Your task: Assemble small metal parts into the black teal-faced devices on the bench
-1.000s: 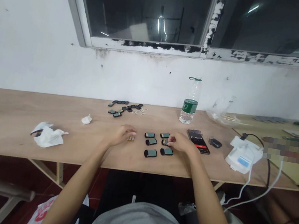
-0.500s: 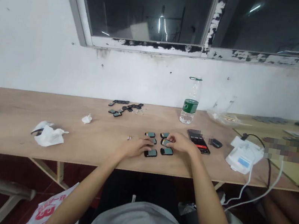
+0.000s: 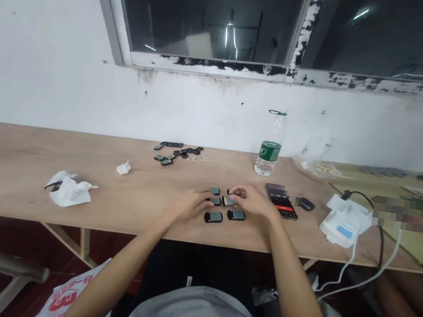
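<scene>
Small black rounded cases with grey-green faces lie in two short columns on the table in front of me. My right hand point(image 3: 251, 199) pinches the middle case point(image 3: 230, 201) of the right column, thumb and fingers at its right side. The rear case of that column is mostly covered by these fingers. My left hand point(image 3: 190, 203) is open, fingers stretched toward the left column, close to its middle case point(image 3: 214, 201) and rear case point(image 3: 214, 190); whether they touch is unclear. Closest to me lie the left front case point(image 3: 213, 216) and right front case point(image 3: 236, 215).
Further back are several more dark cases point(image 3: 168, 160) and small white bits point(image 3: 197, 158). A water bottle point(image 3: 268, 157), a phone point(image 3: 281, 202), a black fob-like object point(image 3: 306, 203) and a white box with cables point(image 3: 339, 224) stand or lie rightward. Crumpled tissues point(image 3: 71, 192) lie left.
My right hand has shifted slightly left, bringing the right column's middle case closer to the left column. My left fingers have lifted and drawn back a little; small bits beside them are now hidden.
</scene>
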Motion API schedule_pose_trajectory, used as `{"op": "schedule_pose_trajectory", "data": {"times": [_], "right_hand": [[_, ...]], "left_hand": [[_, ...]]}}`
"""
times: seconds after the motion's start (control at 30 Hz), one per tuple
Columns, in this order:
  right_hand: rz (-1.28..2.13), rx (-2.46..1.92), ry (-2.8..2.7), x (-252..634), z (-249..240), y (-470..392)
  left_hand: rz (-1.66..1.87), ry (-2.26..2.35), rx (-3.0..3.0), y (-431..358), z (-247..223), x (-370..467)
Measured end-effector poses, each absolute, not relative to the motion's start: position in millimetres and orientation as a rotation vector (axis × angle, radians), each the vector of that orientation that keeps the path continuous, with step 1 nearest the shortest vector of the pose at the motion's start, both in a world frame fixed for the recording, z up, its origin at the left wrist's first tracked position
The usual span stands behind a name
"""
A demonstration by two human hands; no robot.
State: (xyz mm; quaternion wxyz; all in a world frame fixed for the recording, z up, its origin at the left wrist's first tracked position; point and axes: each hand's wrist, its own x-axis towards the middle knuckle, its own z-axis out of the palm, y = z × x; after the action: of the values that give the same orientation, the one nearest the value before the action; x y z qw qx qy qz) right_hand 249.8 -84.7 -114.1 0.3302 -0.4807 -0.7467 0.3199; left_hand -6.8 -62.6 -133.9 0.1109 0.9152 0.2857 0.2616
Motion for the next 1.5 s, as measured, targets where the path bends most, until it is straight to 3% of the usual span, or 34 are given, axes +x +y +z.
{"op": "schedule_pose_trajectory", "data": {"times": [0.2, 0.4, 1.5], "right_hand": [[0.697, -1.200, -1.877, 232, -98, -97], [0.852, -1.125, -1.778, 218, -91, -106], [0.972, -1.036, -1.653, 211, -96, -104]], "left_hand": [[1.150, 0.811, 2.641, -71, -126, 0], [1.306, 0.797, 2.653, -72, -126, -1], [1.370, 0.703, 2.847, -63, -132, -9]]}}
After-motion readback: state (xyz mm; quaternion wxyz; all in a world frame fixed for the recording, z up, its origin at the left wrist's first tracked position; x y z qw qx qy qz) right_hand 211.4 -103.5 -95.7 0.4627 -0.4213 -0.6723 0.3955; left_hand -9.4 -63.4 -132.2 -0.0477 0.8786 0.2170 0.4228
